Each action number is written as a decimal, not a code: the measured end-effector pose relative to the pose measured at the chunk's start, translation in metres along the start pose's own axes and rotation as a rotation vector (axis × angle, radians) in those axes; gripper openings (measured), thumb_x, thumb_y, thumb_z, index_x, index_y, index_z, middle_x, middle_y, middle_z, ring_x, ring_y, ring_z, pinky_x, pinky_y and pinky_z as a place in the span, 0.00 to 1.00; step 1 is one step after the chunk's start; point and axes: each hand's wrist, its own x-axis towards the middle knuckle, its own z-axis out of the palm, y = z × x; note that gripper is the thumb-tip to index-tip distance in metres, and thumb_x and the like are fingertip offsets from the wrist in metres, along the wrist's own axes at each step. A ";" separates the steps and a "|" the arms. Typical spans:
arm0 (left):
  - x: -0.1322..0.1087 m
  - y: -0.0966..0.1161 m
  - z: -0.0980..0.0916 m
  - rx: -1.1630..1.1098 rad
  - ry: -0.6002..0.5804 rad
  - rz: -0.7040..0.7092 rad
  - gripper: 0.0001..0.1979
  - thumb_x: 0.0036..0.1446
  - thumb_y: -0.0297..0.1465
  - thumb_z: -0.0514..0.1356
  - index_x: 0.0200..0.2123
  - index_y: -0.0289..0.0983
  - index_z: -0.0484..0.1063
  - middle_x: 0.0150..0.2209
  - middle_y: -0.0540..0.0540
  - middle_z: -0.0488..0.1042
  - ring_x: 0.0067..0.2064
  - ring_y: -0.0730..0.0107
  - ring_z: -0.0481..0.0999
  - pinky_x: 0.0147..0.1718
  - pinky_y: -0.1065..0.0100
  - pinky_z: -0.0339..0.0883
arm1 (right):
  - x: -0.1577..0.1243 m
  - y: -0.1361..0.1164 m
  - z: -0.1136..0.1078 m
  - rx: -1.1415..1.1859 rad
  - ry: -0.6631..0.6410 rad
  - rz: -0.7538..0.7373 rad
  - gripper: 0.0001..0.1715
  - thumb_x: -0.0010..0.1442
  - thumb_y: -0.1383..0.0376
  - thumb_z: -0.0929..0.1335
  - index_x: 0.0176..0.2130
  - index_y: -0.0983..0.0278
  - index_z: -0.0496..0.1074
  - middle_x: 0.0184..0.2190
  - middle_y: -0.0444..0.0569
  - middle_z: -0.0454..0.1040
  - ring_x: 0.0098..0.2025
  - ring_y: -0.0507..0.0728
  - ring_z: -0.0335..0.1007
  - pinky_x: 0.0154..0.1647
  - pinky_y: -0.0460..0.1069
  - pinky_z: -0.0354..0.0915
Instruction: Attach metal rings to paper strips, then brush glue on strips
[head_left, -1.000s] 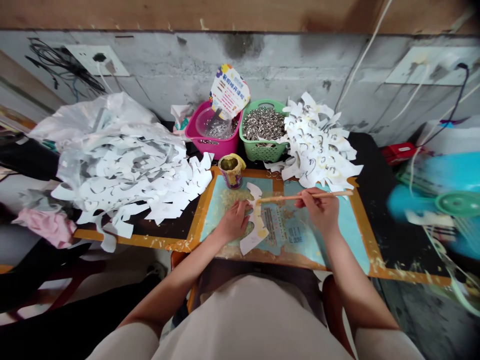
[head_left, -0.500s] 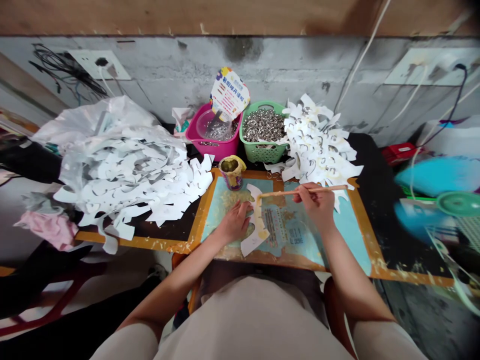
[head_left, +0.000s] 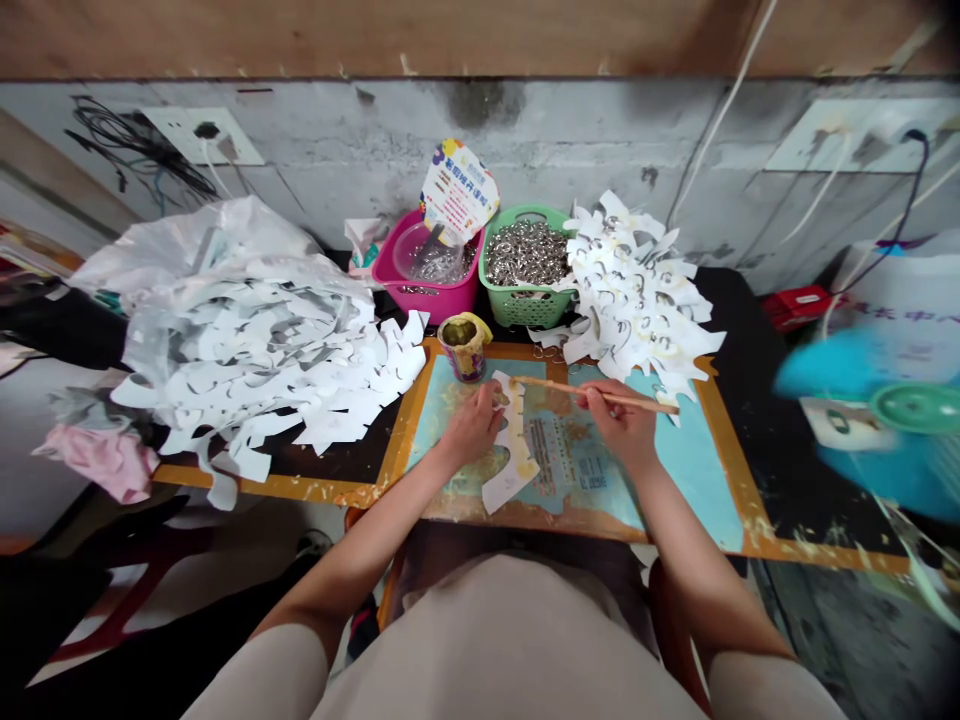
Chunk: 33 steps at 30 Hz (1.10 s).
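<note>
The right hand [head_left: 624, 425] has its grip closed around a thin wooden stick [head_left: 600, 394]. The stick lies almost flat and points left. Its tip touches the top of a curved white paper piece [head_left: 514, 452]. The left hand [head_left: 471, 428] rests on the left side of that paper piece with bent fingers. I cannot tell if its grip pinches the edge or only presses down.

The paper piece lies between the two hands on a blue mat with an orange edge [head_left: 697, 450], and the mat lies on the dark bench [head_left: 757, 400]. Just past the stick's tip stands a small cup with yellow paste [head_left: 463, 346]. Farther back from the grip sit a pink plastic basket [head_left: 424, 285] and a green plastic basket full of silver metal rings [head_left: 525, 262]. Close behind the right hand is a heap of white paper shapes [head_left: 637, 300]. Well off to the left of the left hand is a bigger heap of white paper shapes [head_left: 255, 350].
</note>
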 end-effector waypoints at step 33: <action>0.010 -0.016 0.012 -0.004 -0.024 -0.002 0.28 0.58 0.27 0.56 0.60 0.36 0.50 0.56 0.32 0.70 0.60 0.50 0.71 0.56 0.48 0.69 | -0.011 0.000 -0.030 -0.075 -0.158 0.013 0.07 0.61 0.61 0.70 0.34 0.60 0.79 0.29 0.48 0.81 0.29 0.58 0.79 0.29 0.50 0.74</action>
